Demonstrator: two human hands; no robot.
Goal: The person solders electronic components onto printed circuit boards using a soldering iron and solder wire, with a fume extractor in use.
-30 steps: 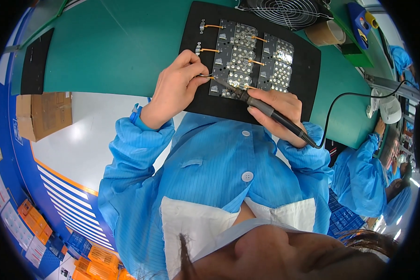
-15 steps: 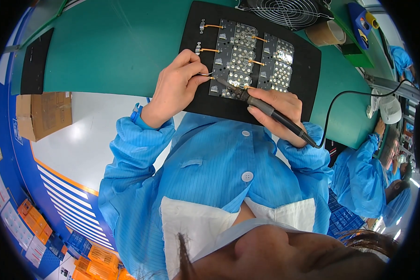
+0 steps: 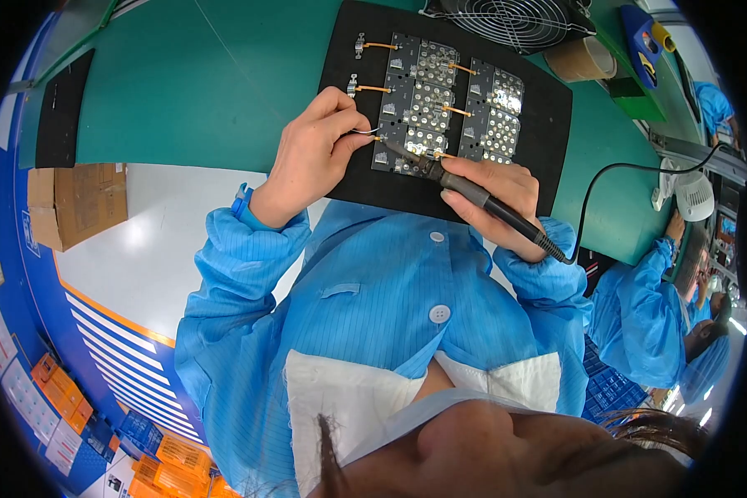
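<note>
My left hand [image 3: 317, 158] is closed in a pinch at the left edge of the nearest board in the left column. From its fingers sticks a thin silvery solder wire [image 3: 367, 131]; a small yellowish cable end shows at the fingertips, the rest hidden. My right hand [image 3: 508, 195] grips a black soldering iron [image 3: 473, 191], whose tip points left toward the left fingertips, over that board. The dark circuit boards [image 3: 397, 104] lie in two columns, with round silvery pads. Short orange cables [image 3: 376, 89] run from several boards, two ending in metal connectors [image 3: 353, 86] at left.
Beneath the boards lies a black mat [image 3: 548, 124] on the green table [image 3: 191, 83]. A fan with a wire grille [image 3: 506, 21] and a cardboard roll [image 3: 579, 60] stand behind. The iron's black cord [image 3: 591, 187] loops off right, where a co-worker's blue sleeve [image 3: 639, 282] shows.
</note>
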